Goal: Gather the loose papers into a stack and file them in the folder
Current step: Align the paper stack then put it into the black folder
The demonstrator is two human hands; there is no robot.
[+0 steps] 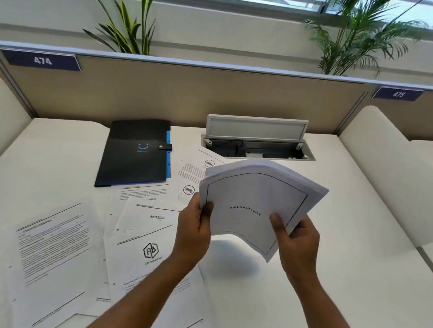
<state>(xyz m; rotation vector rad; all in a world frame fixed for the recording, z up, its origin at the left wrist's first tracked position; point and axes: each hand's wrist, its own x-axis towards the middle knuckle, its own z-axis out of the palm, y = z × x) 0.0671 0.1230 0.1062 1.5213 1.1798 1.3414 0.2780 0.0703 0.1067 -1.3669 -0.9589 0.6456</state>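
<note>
— What have your fingers got?

— My left hand (193, 228) and right hand (295, 241) both pinch one stack of papers (256, 204), raised off the white counter (357, 248). The thumbs lie on the top sheet, headed "BIBLIOGRAPHY"; the other fingers (305, 235) curl beneath. The stack bows upward between my two grips.

— And the folder?

— The black folder (135, 153) lies flat and snapped shut, beyond my left hand and a little to its left, blue tabs along its right edge.

— Any papers still loose?

— Yes. An "ANNEXURE" sheet (148, 218) just left of my left hand, a sheet with an AB logo (151, 253) under that forearm, a text page (53, 250) farther left, and a sheet with round stamps (192, 172) beyond my left fingers, partly hidden by the stack.

— Anything past the stack?

— An open cable box (257, 146) set in the counter, lid up.
</note>
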